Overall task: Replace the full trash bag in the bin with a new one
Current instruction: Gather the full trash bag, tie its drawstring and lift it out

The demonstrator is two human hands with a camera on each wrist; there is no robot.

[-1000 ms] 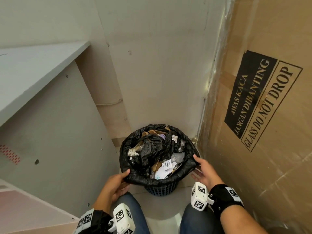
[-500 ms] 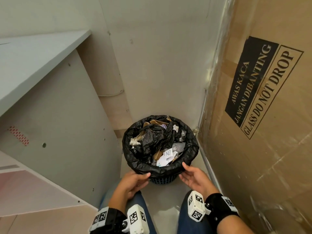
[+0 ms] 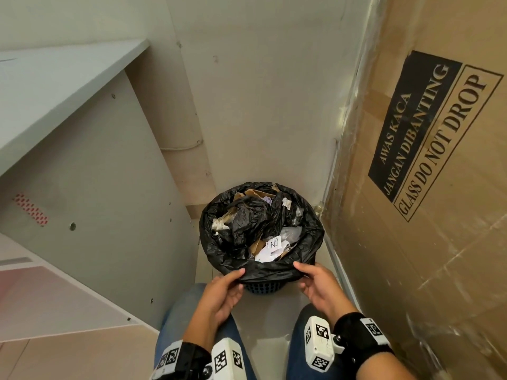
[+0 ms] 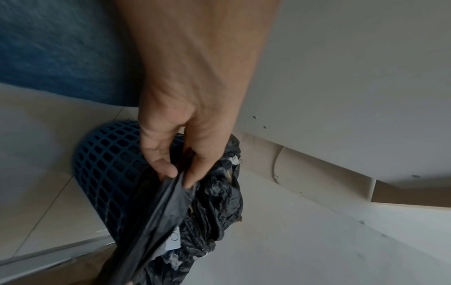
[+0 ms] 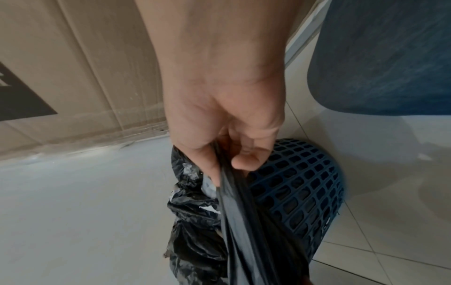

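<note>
Head view, left to right: grey bench [image 3: 55, 86] well off to the left, then left hand [image 3: 223, 294] pinching the near rim of the full black trash bag [image 3: 263, 272], thumb over the fold. Between both hands, bag stuffed with paper scraps, seated in the blue mesh bin [image 3: 260, 288] on the floor. Right hand [image 3: 319, 287] gripping the same rim, with cardboard box [image 3: 428, 187] just beyond.
</note>
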